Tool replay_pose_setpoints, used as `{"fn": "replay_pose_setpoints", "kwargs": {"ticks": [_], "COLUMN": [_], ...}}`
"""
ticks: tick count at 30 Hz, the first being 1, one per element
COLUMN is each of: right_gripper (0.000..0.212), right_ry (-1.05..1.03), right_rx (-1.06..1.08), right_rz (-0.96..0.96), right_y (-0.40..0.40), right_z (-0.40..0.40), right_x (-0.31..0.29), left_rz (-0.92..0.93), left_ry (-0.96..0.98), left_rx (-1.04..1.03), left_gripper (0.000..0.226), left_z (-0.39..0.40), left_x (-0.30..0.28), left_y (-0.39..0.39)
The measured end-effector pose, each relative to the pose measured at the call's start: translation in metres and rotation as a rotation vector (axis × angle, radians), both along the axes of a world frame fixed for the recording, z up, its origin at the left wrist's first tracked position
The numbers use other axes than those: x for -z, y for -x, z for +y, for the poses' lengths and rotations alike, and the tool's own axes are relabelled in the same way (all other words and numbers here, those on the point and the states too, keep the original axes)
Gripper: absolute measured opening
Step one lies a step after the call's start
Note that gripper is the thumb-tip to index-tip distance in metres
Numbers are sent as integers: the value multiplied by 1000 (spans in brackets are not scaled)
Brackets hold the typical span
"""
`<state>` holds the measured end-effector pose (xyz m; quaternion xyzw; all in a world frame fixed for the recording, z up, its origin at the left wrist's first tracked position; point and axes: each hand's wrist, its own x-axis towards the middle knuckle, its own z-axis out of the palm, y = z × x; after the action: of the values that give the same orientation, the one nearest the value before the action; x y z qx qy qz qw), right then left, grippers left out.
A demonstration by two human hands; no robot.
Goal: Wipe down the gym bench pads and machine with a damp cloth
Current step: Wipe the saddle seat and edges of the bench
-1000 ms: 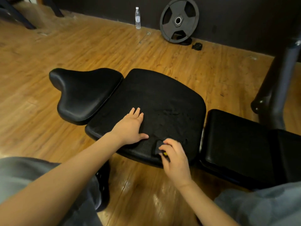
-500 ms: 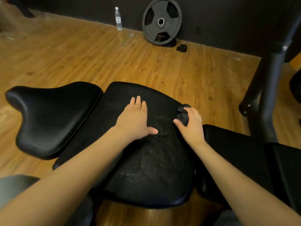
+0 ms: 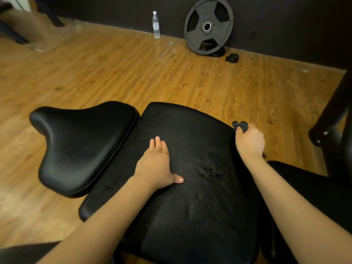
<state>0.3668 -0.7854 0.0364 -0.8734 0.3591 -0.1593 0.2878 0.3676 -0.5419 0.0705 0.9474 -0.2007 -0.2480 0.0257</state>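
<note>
The left hand [image 3: 155, 166] is lying flat, fingers straight and together with the thumb stuck out to the side, pressing on the middle of the large black textured bench pad [image 3: 190, 187]. The right hand [image 3: 249, 142] is curling its fingers around a small crumpled black cloth [image 3: 240, 125], which is sitting at the pad's far right corner; a bunch of the cloth is poking out beyond the knuckles, and whether it is touching the edge is unclear. The pad's surface is showing a scatter of glistening specks and dark marks near its centre. Just beside it on the left, a smooth black saddle-shaped seat pad [image 3: 82, 147] is sitting, a narrow gap parting the two. A further black cushion [image 3: 308, 185] is lying to the right, behind the right forearm. On the wooden plank floor [image 3: 114, 73], a clear plastic water bottle [image 3: 156, 24] is standing near the dark wall, and a black round weight plate [image 3: 208, 25] is leaning against that wall. A black metal machine post [image 3: 331, 122] is rising at the right edge.
</note>
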Motion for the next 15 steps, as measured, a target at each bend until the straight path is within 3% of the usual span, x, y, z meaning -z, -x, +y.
{"fn": "replay_pose_setpoints", "kwargs": {"ticks": [8, 15], "right_gripper": [36, 26], "right_ry": [122, 155], "right_rx": [-700, -702], "right_rz": [268, 270], "right_y": [-142, -163], "right_z": [93, 135], "right_x": [-36, -29], "left_rz": [-37, -12], "left_ry": [52, -5], "left_rx": [-5, 8], "left_gripper": [118, 118], "left_z": [2, -3], "left_x": [6, 7], "left_y": [-1, -4]}}
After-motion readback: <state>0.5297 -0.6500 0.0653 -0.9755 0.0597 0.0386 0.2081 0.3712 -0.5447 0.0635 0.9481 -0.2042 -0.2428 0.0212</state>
